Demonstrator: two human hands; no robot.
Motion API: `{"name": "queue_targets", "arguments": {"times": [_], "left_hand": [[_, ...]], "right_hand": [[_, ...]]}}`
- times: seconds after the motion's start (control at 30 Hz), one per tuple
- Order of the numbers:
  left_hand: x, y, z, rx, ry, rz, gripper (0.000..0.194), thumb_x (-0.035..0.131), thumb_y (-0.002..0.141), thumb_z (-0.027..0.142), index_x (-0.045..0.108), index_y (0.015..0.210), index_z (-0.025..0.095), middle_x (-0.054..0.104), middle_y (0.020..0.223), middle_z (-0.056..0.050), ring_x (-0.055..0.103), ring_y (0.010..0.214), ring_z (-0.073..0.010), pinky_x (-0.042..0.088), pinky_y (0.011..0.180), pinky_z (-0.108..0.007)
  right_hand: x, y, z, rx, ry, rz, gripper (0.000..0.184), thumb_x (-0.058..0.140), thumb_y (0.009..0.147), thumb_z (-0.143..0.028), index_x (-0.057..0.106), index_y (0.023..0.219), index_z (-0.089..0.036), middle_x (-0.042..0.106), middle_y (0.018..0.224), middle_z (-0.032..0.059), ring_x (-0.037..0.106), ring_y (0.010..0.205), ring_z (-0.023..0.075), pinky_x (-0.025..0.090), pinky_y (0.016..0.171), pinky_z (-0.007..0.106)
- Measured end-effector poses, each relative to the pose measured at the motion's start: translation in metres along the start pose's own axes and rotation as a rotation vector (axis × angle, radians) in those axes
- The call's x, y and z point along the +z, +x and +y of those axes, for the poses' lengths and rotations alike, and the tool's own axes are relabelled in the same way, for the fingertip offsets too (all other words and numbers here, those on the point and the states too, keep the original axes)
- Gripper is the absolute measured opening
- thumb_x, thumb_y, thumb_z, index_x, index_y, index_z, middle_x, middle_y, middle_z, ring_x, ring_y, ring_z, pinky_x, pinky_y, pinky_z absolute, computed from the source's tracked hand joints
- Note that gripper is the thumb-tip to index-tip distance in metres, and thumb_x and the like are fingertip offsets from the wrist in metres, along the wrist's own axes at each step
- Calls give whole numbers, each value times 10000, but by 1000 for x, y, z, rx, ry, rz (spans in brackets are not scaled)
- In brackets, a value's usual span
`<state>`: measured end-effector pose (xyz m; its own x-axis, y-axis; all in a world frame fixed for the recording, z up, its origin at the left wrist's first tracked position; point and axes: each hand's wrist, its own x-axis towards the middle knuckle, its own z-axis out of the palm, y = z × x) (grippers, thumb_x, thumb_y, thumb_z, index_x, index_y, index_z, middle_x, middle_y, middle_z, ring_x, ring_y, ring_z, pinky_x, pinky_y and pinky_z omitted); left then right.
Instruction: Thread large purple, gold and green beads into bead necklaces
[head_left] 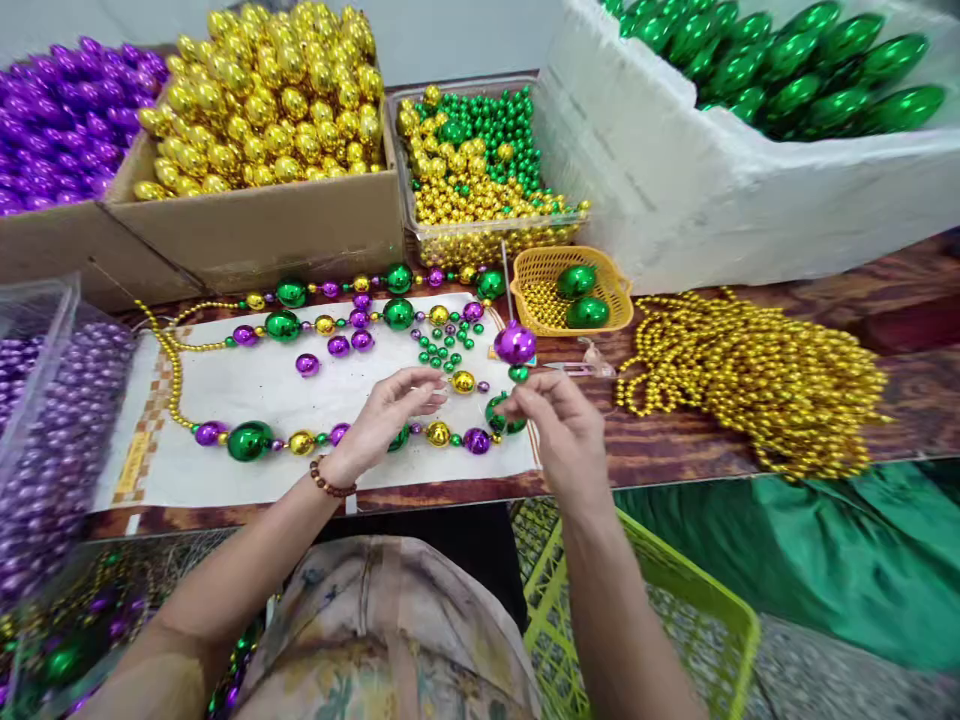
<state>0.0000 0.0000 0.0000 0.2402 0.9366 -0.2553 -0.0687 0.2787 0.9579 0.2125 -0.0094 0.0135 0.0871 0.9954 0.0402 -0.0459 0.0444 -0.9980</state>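
My right hand pinches a thin upright needle near its lower end. A purple bead and a small green bead are threaded on it, just above my fingertips. To the left, my left hand hovers over the white cloth, fingers loosely apart and nothing visible between them. Under my hands runs a strand of purple, gold and green beads, with a large green bead on it. Loose small green beads, a gold bead and a purple bead lie on the cloth.
Behind stand a cardboard box of gold beads, a clear tub of mixed beads and a foam box of green beads. An orange basket, small scissors and a gold bead-chain heap lie right.
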Motion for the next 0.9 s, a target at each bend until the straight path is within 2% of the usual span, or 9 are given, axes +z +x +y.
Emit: {"name": "queue_targets", "arguments": {"times": [0.1,0.2,0.3,0.4,0.5,0.6,0.7,0.8,0.9], "left_hand": [[-1,11,-2,52,234,-42,321,593,934,367,663,1173,165,685,1263,-121,658,1118,-230,510,971,-375],[0,19,2,105,521,-60,311,549,950,312,671,1192,160,696,1248,-128,668,1079,-247,504,957,-407],[1,23,10,153,710,-64,302,508,964,275,686,1178,158,723,1195,-127,683,1032,-254,504,933,-414],[-2,22,13,202,765,-41,301,491,974,276,697,1160,160,741,1160,-114,693,994,-250,511,898,-395],[-14,17,9,223,757,12,304,479,981,286,701,1152,170,748,1140,-103,697,989,-244,514,894,-384],[-31,14,0,208,677,87,280,506,968,299,710,1116,176,751,1130,-99,699,1005,-233,527,903,-374],[-48,18,-2,221,574,187,247,551,937,304,716,1068,176,762,1051,-90,713,932,-208,557,841,-342],[-64,29,7,272,539,293,234,551,920,272,709,1060,172,760,956,-70,715,850,-183,562,778,-305],[-76,42,20,313,681,395,230,517,931,230,708,1045,169,730,812,-44,685,746,-169,544,740,-301]], "right_hand": [[-1,34,-16,-85,13,-39,208,703,869,-366,570,823,-213,661,725,-24,680,710,145,553,729,292],[8,58,-33,-142,69,-108,210,711,868,-367,564,843,-219,668,741,-26,686,721,139,555,761,296],[22,65,-46,-175,133,-178,193,715,869,-353,577,859,-219,676,753,-26,684,730,130,548,791,294],[34,56,-49,-162,180,-273,176,704,882,-351,592,865,-216,674,755,-27,680,732,132,545,800,304],[38,34,-36,-94,208,-319,163,678,907,-355,601,880,-214,678,763,-21,677,749,142,541,777,303],[37,7,-11,5,191,-293,173,666,917,-361,601,874,-207,694,756,-6,661,713,142,530,710,281],[37,-16,14,94,150,-255,193,663,916,-367,595,848,-200,706,748,10,644,670,139,507,640,256],[40,-31,33,119,141,-212,215,663,911,-387,594,836,-198,695,736,14,636,655,139,491,596,242],[43,-44,47,134,123,-187,225,647,920,-400,599,836,-196,682,732,15,625,642,136,485,581,238]]}}
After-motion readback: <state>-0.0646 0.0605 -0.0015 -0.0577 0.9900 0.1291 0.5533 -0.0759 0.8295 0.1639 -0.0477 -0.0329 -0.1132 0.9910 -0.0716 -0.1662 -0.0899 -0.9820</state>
